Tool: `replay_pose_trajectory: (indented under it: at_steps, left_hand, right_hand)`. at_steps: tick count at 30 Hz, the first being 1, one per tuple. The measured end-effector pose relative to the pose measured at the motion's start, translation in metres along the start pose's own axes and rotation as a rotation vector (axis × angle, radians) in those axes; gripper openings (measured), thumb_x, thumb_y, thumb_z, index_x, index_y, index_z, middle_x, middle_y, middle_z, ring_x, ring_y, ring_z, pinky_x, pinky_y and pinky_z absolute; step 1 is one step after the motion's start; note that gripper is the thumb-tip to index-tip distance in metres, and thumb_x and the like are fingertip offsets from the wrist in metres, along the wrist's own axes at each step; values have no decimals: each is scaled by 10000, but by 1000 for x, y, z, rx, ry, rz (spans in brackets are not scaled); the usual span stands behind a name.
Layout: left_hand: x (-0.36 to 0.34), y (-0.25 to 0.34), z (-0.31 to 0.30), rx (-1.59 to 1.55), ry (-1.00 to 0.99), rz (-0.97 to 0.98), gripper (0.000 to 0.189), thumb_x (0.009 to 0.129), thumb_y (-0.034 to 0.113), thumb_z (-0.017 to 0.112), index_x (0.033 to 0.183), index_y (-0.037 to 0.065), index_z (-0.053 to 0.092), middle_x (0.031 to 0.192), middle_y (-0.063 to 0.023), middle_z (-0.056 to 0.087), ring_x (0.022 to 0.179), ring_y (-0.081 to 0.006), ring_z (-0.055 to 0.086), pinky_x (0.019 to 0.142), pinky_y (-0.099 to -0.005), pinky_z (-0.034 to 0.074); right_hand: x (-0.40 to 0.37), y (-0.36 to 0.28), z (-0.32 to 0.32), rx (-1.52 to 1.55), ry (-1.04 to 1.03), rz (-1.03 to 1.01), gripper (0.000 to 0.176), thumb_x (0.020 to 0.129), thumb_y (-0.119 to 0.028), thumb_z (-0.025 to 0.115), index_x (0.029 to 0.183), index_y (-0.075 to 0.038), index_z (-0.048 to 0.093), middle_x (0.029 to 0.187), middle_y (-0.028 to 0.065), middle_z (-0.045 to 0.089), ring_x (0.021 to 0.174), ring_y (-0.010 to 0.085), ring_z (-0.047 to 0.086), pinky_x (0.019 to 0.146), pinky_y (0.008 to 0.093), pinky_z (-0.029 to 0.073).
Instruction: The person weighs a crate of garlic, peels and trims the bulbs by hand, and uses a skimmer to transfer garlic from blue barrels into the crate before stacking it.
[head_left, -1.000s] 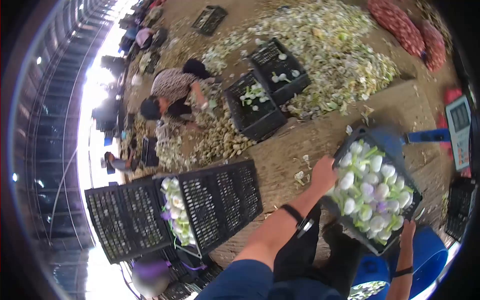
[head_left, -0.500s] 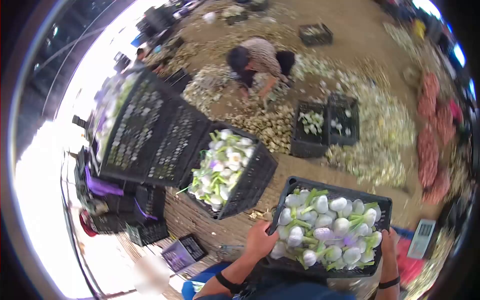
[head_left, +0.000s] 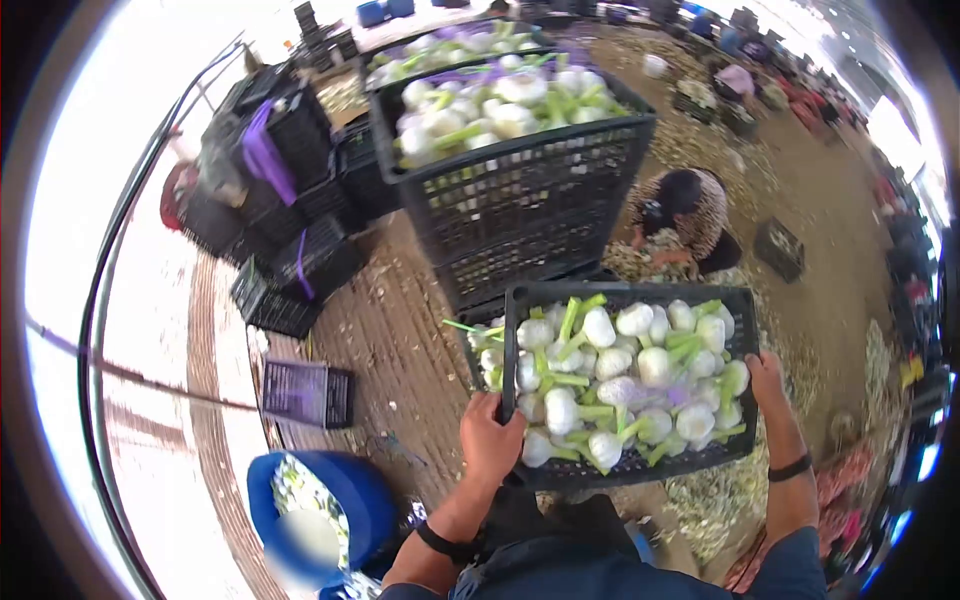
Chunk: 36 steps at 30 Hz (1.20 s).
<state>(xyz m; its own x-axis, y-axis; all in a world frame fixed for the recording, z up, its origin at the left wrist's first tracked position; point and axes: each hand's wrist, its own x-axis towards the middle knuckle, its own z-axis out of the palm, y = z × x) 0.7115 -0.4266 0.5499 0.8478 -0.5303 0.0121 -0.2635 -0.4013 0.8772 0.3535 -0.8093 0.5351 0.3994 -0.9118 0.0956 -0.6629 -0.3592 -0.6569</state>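
Observation:
A black plastic crate full of white garlic bulbs with green stems is held up in front of my body. My left hand is closed round its left edge near the front corner. On the opposite side, my right hand grips the right edge, its fingers partly hidden by the rim. Behind its left side a lower crate of garlic is partly covered. Just beyond stands a tall stack of black crates, its top one heaped with garlic.
A blue tub with garlic trimmings stands at lower left on the plank floor. Near it lies a small purple-grey crate. More black crates are piled at left. A person crouches among garlic beyond the held crate.
My view has swung left, bringing the tall stack to the centre and the blue tub into sight. The held crate now overlaps the lower garlic crate in view. Both hands keep their hold.

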Motion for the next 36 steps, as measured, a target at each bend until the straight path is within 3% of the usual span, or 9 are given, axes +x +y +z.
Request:
replay_pose_trajectory:
  at_steps: [3,8,11,19,24,28,31,33,36]
  left_hand:
    - [26,-3,-5,-42,116,-75,145,728,95,631,828,-9,651,748,-153,529,709,-348,553,626,-418,429]
    - [54,-38,4,-3,266,-129,212,738,91,621,924,6,680,787,-158,547,747,-352,567,659,-423,442]
    - [64,-57,7,30,335,-117,274,758,104,626,1004,-6,677,851,-186,583,813,-379,590,728,-425,474]
    - [17,-51,24,-239,302,-181,631,822,122,679,1404,14,458,1348,-234,527,1310,-363,471,1103,-389,354]
    - [13,-60,31,-132,388,-167,589,817,-24,568,1397,22,478,1386,-195,525,1319,-337,484,1083,-371,380]
    - [11,-58,30,-511,399,-239,669,760,-101,483,1413,44,482,1410,-164,524,1289,-288,525,992,-314,454]
    - [10,-57,26,-591,365,-294,655,749,-80,494,1392,49,495,1415,-201,504,1318,-352,483,1062,-388,417]
    - [12,-57,29,-433,399,-222,668,759,-104,471,1410,47,484,1412,-162,523,1261,-275,549,832,-309,533]
    - [16,-49,24,-494,389,-271,642,746,-87,484,1379,20,497,1394,-214,514,1299,-362,493,1056,-383,422]
  right_hand:
    - [67,-76,33,34,-195,60,274,871,-248,597,880,20,650,741,133,631,704,234,590,675,396,446]
    - [170,-40,132,7,-313,-135,260,897,-246,589,864,5,647,721,100,605,680,197,570,660,392,443]
    - [178,-79,150,-3,-397,-33,231,929,-208,575,870,4,645,726,33,596,675,143,549,647,348,442]
    - [177,-80,167,203,-393,-42,294,1001,-261,527,896,-14,647,743,-17,577,684,98,510,632,292,419]
    - [193,-70,170,118,-423,-71,284,1009,-244,513,930,-9,651,786,-20,591,696,88,522,639,290,433]
    - [196,-84,167,38,-393,-120,283,1004,-220,502,921,5,654,798,11,603,717,110,542,665,306,444]
    - [201,-76,162,6,-410,-192,293,1004,-222,497,914,7,655,796,22,604,725,120,549,676,315,447]
    - [206,-67,171,-54,-348,-221,303,1003,-232,497,911,9,658,789,24,604,720,124,552,670,321,451]
    - [194,-77,169,103,-396,-75,312,1007,-249,498,893,-5,654,786,15,605,707,117,552,657,316,450]
